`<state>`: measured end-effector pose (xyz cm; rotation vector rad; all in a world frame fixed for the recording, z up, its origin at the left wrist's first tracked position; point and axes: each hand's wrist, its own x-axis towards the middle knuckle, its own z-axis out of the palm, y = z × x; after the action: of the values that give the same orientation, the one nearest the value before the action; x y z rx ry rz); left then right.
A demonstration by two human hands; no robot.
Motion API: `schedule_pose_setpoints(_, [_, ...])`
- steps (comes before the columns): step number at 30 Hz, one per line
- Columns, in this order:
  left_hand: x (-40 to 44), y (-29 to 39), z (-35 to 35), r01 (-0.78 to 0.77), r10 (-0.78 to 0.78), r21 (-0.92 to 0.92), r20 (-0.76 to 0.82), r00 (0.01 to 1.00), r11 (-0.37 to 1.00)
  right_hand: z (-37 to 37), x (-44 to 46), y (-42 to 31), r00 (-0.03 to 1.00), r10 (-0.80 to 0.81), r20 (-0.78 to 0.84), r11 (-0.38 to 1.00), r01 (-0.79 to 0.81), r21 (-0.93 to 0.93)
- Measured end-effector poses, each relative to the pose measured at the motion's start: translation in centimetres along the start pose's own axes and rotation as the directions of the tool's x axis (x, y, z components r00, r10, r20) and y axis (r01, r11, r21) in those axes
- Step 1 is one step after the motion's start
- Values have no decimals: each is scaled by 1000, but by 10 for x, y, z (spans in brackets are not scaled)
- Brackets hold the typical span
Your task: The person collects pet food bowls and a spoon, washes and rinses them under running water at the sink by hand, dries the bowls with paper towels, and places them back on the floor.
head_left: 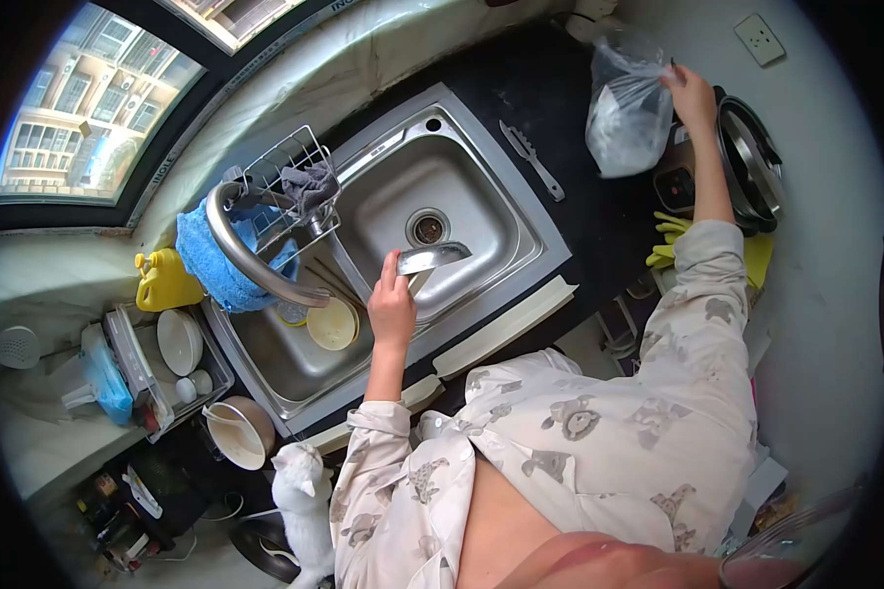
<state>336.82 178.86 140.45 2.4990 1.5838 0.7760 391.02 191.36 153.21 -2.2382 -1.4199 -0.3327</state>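
My left hand (394,304) is closed on a shiny, curved metal piece (434,257), held over the near side of the sink (550,240); it looks like a shallow bowl or lid seen edge-on, but I cannot tell which. At the upper right, my right hand (694,98) grips the gathered neck of a clear plastic bag (627,123) with something whitish inside. The bag is above the black counter, beside a stack of dark pans (746,162). In the left basin, a pale yellow bowl (332,325) lies near some chopsticks (336,280).
A knife (532,160) lies right of the sink. The curved faucet (255,255) stands near a blue towel (216,257) and a wire rack (295,162). Yellow gloves (668,239) lie below the pans. A white cat (302,501) is by my left arm, near a pot (241,432).
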Motion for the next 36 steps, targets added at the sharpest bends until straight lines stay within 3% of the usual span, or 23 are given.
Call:
schedule_pose_setpoints(2, [0, -2, 1, 24, -24, -5, 5, 1000, 1000, 5, 17, 2, 1000, -15, -8, 1000, 14, -20])
schedule_pose_setpoints(4, [-1, -4, 1, 58, -57, -5, 41, 998, 998, 11, 33, 1, 993, 80, -87, 995, -84, -47])
schedule_pose_setpoints(7, [1, -7, 0, 57, -57, -8, 27, 998, 998, 12, 56, 4, 985, 26, -170, 993, -45, -113])
schedule_pose_setpoints(10, [4, -11, 1, 70, -70, 0, 3, 998, 998, 13, 70, -6, 961, 132, -245, 979, -165, -119])
schedule_pose_setpoints(14, [6, -13, 6, 90, -90, -2, -4, 996, 996, 64, 72, -7, 917, 145, -373, 982, -179, -57])
schedule_pose_setpoints(18, [6, -13, 11, 113, -113, -4, 15, 993, 994, 130, 50, -15, 994, 106, 3, 994, -106, -5])
schedule_pose_setpoints(22, [7, -13, 11, 102, -103, -26, -26, 994, 994, 121, 0, -47, 994, 91, 66, 993, -86, -84])
schedule_pose_setpoints(24, [6, -14, 7, 108, -108, -19, -21, 994, 994, 73, -47, -81, 988, 14, -151, 999, -7, 45])
schedule_pose_setpoints(26, [5, -14, 7, 114, -114, -22, -15, 993, 993, 75, -95, -88, 991, 122, -58, 989, -116, 92])
schedule_pose_setpoints(27, [5, -16, 7, 47, -47, -2, -79, 996, 999, 83, -119, -85, 981, 82, 176, 978, -113, 174])
schedule_pose_setpoints(28, [5, -17, 7, -20, 23, 24, -139, 990, 1000, 103, -148, -81, 956, 11, 292, 984, -62, 165])
schedule_pose_setpoints(30, [1, -18, 9, -46, 49, 79, -45, 998, 996, 128, -193, -80, 852, -49, 521, 996, 4, 89])
schedule_pose_setpoints(31, [0, -19, 10, -75, 70, 135, 41, 997, 988, 129, -206, -83, 833, -55, 550, 998, 55, 16])
schedule_pose_setpoints(33, [-2, -15, 5, -115, 110, 158, 40, 993, 981, 129, -212, -84, 815, -22, 579, 999, 38, -15])
schedule_pose_setpoints(36, [-1, -2, -12, -104, 103, 61, 30, 994, 993, 117, -214, -70, 864, 26, 503, 999, -32, 4])
